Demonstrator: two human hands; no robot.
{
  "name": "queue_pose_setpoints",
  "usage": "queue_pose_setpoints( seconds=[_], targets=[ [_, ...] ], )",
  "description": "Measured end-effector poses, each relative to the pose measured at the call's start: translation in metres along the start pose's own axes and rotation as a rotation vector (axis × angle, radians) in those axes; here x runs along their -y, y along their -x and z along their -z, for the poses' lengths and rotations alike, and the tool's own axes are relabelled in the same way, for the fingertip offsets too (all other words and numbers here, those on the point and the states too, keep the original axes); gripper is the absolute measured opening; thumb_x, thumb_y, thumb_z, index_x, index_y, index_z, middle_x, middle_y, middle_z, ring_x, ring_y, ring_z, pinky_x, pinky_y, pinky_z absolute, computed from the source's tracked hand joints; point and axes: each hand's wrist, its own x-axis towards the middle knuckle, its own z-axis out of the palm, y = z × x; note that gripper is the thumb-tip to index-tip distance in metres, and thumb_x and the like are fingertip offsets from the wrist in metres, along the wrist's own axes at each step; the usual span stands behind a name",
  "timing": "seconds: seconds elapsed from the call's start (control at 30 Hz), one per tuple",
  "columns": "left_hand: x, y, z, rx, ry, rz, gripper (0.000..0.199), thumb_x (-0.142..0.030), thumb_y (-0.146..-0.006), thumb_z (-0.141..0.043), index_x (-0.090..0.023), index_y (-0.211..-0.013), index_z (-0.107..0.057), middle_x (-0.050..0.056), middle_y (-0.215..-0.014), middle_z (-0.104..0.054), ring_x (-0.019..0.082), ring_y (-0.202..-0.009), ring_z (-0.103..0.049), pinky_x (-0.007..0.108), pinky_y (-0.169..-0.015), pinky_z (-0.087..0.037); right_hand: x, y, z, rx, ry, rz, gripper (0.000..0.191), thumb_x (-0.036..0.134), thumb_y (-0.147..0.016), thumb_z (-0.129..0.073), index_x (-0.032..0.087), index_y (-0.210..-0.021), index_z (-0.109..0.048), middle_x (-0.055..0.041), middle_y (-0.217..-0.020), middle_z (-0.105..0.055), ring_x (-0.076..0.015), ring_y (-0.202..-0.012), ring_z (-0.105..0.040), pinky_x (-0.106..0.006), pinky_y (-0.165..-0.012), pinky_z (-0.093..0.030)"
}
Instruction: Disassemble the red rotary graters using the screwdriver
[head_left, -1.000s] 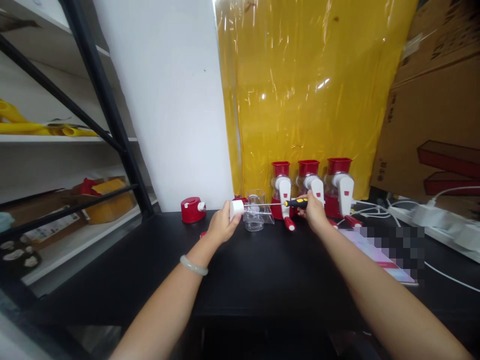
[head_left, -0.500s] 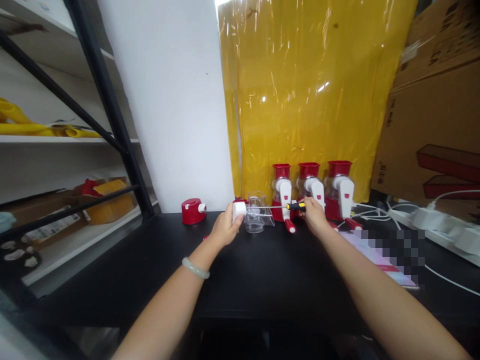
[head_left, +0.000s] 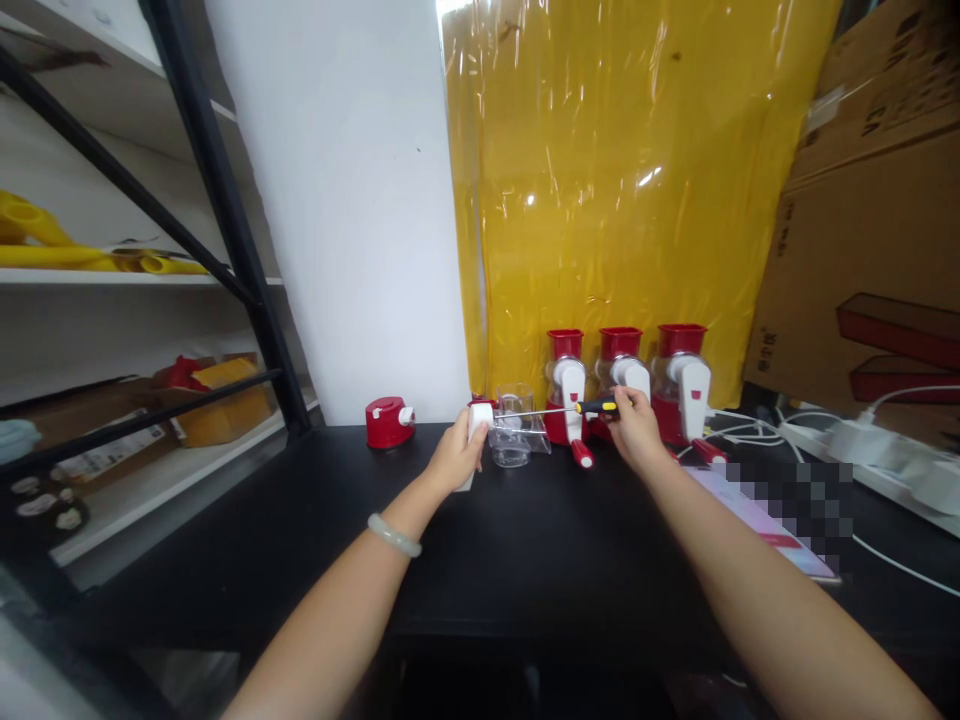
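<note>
My left hand (head_left: 455, 455) is closed around a small white plastic part (head_left: 481, 414), and a pale flat edge shows beneath the fingers. In my right hand (head_left: 637, 430) is a screwdriver (head_left: 597, 407) with a black and yellow handle, pinched near the handle's end. Its thin shaft runs level to the left, towards the white part; whether the tip touches a screw is too small to tell. Just behind the shaft stands a clear plastic housing (head_left: 511, 452) with a side spout. A red round base (head_left: 389, 423) with a white knob sits further left.
Three red and white hand-crank graters (head_left: 568, 385) stand in a row at the back right. A tablet-like panel (head_left: 757, 520), white cables and a power strip (head_left: 862, 440) lie on the right. Cardboard boxes (head_left: 870, 230) rise behind; a black-framed shelf (head_left: 247, 290) borders the left.
My right hand has risen a little and its fingers have shifted on the screwdriver handle. Under my left hand a pale edge now shows, where a bit of red showed before.
</note>
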Motion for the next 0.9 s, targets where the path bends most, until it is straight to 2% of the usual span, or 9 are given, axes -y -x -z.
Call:
queue_pose_setpoints(
  seconds=[0.1,0.2,0.37,0.43,0.5,0.63,0.7,0.8,0.9],
  targets=[
    [0.0,0.0,-0.002,-0.007,0.054,0.027,0.04,-0.062,-0.1,-0.042,-0.023,-0.094,-0.047,-0.008,-0.054,-0.054,0.015,-0.043,-0.056,0.026,-0.051,-0.045,0.002,0.001,-0.001,-0.026,-0.096,-0.093,0.054,0.061,-0.061,-0.084,0.026,-0.092,-0.058,0.0029,-0.086,-0.061,-0.012,-0.067,-0.06,-0.027,-0.058,-0.052],
    [-0.002,-0.001,-0.003,-0.01,0.083,0.048,0.042,-0.064,-0.099,-0.042,-0.023,-0.093,-0.046,-0.008,-0.054,-0.052,0.015,-0.042,-0.055,0.026,-0.048,-0.044,0.005,0.001,0.0,-0.011,-0.132,-0.132,0.045,0.052,-0.064,-0.084,0.026,-0.094,-0.061,0.002,-0.09,-0.064,-0.0131,-0.07,-0.062,-0.028,-0.061,-0.053],
    [-0.004,0.0,-0.002,-0.022,0.072,0.054,0.04,-0.062,-0.099,-0.043,-0.023,-0.091,-0.046,-0.008,-0.056,-0.053,0.014,-0.042,-0.056,0.027,-0.049,-0.045,0.01,-0.001,0.002,0.083,-0.145,-0.202,0.031,0.041,-0.069,-0.072,0.024,-0.094,-0.066,-0.004,-0.085,-0.07,-0.0212,-0.079,-0.068,-0.034,-0.064,-0.055],
    [-0.003,0.0,-0.001,-0.01,0.054,0.046,0.039,-0.061,-0.099,-0.043,-0.023,-0.093,-0.047,-0.008,-0.055,-0.054,0.015,-0.042,-0.057,0.027,-0.05,-0.046,0.01,-0.001,0.003,0.072,-0.126,-0.206,0.03,0.043,-0.07,-0.068,0.023,-0.093,-0.068,-0.006,-0.085,-0.072,-0.0234,-0.082,-0.07,-0.035,-0.064,-0.055],
    [-0.002,0.0,-0.001,0.006,0.034,0.039,0.037,-0.059,-0.1,-0.044,-0.023,-0.094,-0.048,-0.008,-0.054,-0.055,0.016,-0.043,-0.058,0.027,-0.052,-0.046,0.01,0.0,0.005,0.02,-0.037,-0.151,0.03,0.048,-0.074,-0.067,0.022,-0.09,-0.069,-0.0051,-0.085,-0.071,-0.0229,-0.079,-0.07,-0.035,-0.062,-0.055],
    [0.0,0.0,-0.001,0.011,0.008,0.026,0.036,-0.058,-0.101,-0.043,-0.023,-0.092,-0.046,-0.007,-0.056,-0.056,0.015,-0.043,-0.058,0.027,-0.052,-0.046,0.009,0.0,0.01,-0.042,0.346,-0.009,0.044,0.067,-0.082,-0.062,0.023,-0.081,-0.066,-0.0012,-0.069,-0.064,-0.0174,-0.056,-0.06,-0.031,-0.049,-0.048],
    [0.0,-0.001,-0.001,0.001,0.006,0.022,0.036,-0.058,-0.101,-0.042,-0.024,-0.09,-0.045,-0.007,-0.056,-0.057,0.015,-0.043,-0.058,0.027,-0.052,-0.045,0.008,-0.001,0.012,-0.039,0.432,0.004,0.048,0.072,-0.081,-0.063,0.024,-0.077,-0.062,0.0016,-0.059,-0.058,-0.0153,-0.048,-0.053,-0.029,-0.044,-0.042],
    [-0.001,0.0,-0.001,0.002,0.01,0.01,0.036,-0.059,-0.1,-0.043,-0.024,-0.092,-0.046,-0.007,-0.055,-0.056,0.016,-0.044,-0.058,0.027,-0.052,-0.045,0.002,-0.002,0.011,-0.023,0.33,-0.026,0.047,0.071,-0.078,-0.068,0.025,-0.081,-0.058,0.0048,-0.057,-0.055,-0.0132,-0.045,-0.048,-0.027,-0.04,-0.039],
    [-0.003,0.001,0.0,0.011,0.014,0.003,0.037,-0.059,-0.1,-0.045,-0.023,-0.094,-0.048,-0.007,-0.055,-0.057,0.016,-0.044,-0.058,0.027,-0.052,-0.045,-0.004,-0.005,0.009,-0.023,0.179,-0.033,0.046,0.068,-0.074,-0.072,0.026,-0.088,-0.057,0.006,-0.064,-0.059,-0.0112,-0.045,-0.048,-0.025,-0.04,-0.039]
  ],
)
